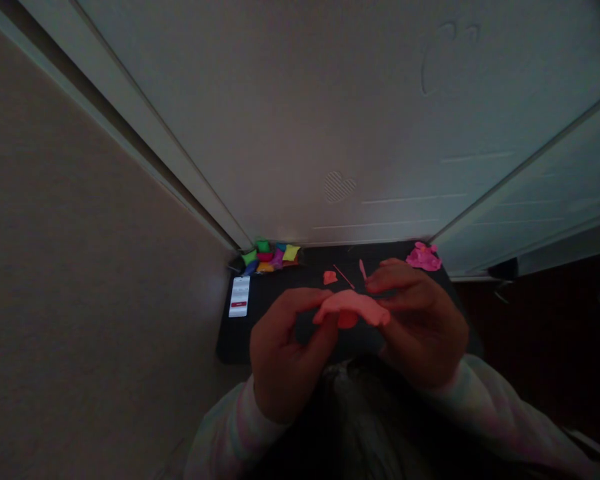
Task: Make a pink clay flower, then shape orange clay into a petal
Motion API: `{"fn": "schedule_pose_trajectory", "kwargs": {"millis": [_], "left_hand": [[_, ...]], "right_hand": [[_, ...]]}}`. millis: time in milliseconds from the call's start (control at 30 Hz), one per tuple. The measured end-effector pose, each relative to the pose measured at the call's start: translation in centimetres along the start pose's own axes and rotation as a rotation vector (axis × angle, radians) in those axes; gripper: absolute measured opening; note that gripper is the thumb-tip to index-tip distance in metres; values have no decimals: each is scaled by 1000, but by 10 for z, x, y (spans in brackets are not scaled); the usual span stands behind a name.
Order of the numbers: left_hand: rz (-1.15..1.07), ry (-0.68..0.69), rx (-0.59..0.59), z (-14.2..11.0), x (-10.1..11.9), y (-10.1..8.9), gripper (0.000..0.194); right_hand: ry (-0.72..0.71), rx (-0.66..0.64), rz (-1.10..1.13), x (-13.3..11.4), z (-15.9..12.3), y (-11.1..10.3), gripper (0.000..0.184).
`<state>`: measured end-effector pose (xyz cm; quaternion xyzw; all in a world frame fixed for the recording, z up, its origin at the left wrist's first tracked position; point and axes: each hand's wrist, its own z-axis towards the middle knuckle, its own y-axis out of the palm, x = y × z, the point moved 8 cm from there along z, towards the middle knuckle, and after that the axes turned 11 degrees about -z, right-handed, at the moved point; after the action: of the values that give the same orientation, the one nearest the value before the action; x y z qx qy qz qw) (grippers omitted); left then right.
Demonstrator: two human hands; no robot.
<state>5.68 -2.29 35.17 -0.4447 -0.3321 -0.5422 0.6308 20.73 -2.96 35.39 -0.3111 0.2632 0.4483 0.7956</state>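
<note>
Between my two hands is a flattened, curved piece of pinkish-orange modelling clay (pixel 353 303), raised over a dark table (pixel 285 333). My left hand (pixel 290 353) pinches its left end with thumb and fingers. The right end is gripped by my right hand (pixel 425 327), whose fingers are bent around it. A rounder lump of the same colour (pixel 347 321) shows under the piece; whether it is joined on, I cannot tell. Beyond my hands lie a small clay scrap (pixel 329 277), a thin pink stick tool (pixel 344 276) and a pink flat-bladed tool (pixel 363 269).
Several colourful clay packets (pixel 270 257) are heaped at the table's back left. In front of them rests a phone (pixel 239 297) with its screen lit. A bright pink clay mass (pixel 423 257) sits at the back right corner. A white panel (pixel 280 133) with embossed shapes rises behind the table.
</note>
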Motion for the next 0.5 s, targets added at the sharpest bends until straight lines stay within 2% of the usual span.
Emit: {"fn": "schedule_pose_trajectory", "kwargs": {"millis": [67,200,267,367,500], "left_hand": [[-11,-21,-6,0,-2,1,21],[-10,-53,-17,1,-3,3,19],[-14,-56,-24,1,-3,4,19],[-29,-62,-34,1,-4,5,18],[-42,-68,-66,1,-6,7,19]], "right_hand": [[20,-29,-49,0,1,1,16],[-98,-99,-100,-8,1,4,19],[-115,-59,-80,-8,0,1,16],[-54,13,-49,-4,0,-4,15],[-44,-12,-101,-6,1,-3,18]]}}
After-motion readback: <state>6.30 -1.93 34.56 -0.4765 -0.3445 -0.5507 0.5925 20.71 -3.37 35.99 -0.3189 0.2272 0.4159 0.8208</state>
